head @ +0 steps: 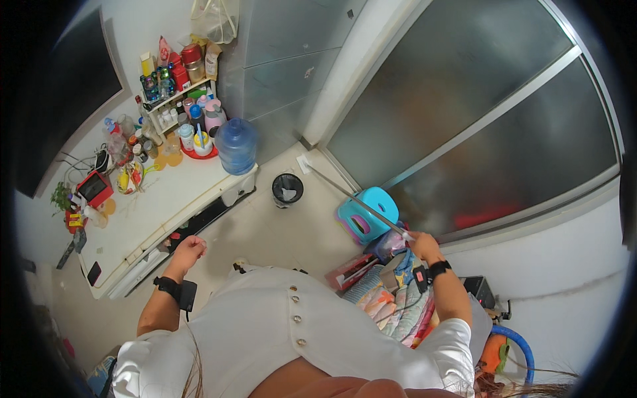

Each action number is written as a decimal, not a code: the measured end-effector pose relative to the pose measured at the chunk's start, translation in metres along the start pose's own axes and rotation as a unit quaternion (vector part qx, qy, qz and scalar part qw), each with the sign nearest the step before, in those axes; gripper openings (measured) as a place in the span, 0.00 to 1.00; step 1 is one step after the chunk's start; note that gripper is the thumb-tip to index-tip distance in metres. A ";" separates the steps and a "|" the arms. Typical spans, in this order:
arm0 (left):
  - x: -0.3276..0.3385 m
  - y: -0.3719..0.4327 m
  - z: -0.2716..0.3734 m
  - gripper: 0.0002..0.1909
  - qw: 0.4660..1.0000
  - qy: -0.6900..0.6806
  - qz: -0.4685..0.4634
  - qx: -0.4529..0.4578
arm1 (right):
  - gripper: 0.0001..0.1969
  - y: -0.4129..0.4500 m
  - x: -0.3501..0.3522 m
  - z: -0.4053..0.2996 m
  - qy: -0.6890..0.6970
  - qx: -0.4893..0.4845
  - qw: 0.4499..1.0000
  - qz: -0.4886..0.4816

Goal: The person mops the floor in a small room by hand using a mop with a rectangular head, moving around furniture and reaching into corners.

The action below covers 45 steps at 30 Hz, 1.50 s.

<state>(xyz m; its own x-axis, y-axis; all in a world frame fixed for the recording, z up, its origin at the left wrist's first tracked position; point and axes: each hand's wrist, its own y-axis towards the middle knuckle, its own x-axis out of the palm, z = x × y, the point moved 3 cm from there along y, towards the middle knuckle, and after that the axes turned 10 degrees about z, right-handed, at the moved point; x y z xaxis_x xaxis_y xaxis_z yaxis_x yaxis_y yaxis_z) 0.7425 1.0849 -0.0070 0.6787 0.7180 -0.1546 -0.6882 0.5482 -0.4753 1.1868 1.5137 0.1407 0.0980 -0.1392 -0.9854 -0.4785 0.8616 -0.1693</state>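
My right hand [423, 246] is closed on the end of a long metal pole [368, 206]. The pole slants away over a turquoise plastic stool [380, 211] and ends at a flat white head [303, 164] on the tiled floor, near the doorway corner. My left hand [188, 252] hangs before the long white cabinet [164, 209], its fingers curled, with no object visible in it. Between the cabinet and the stool stands a black waste bin [287, 189] with a liner and something white inside.
A big blue water bottle [236, 147] stands at the cabinet's end, beside a red tray of cups. Sliding frosted-glass doors [448, 114] are at the right. Folded quilts [398, 303] and a red box [351, 271] lie below my right arm. A phone [94, 273] rests at the cabinet's near edge.
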 end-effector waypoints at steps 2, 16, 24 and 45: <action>0.018 -0.001 0.010 0.03 1.000 0.003 -0.015 0.003 | 0.17 -0.021 0.007 0.032 0.010 -0.030 0.999 0.011; 0.084 -0.003 0.018 0.04 0.998 0.038 -0.042 -0.001 | 0.18 -0.017 0.021 0.052 0.126 -0.046 0.990 0.043; 0.086 0.038 0.029 0.04 0.998 0.038 0.041 -0.040 | 0.17 0.077 0.004 0.025 0.120 -0.102 0.986 0.048; 0.258 0.024 0.050 0.06 0.990 -0.018 0.118 -0.078 | 0.18 0.175 0.027 0.163 0.108 -0.142 0.984 -0.020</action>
<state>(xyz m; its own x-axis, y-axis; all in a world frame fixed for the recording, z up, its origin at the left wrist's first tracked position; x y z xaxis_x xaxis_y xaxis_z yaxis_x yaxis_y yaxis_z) 0.8885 1.3050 -0.0144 0.4915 0.8351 -0.2470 -0.7771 0.2925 -0.5573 1.2484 1.7402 0.0878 -0.0515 -0.2968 -0.9535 -0.7061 0.6861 -0.1754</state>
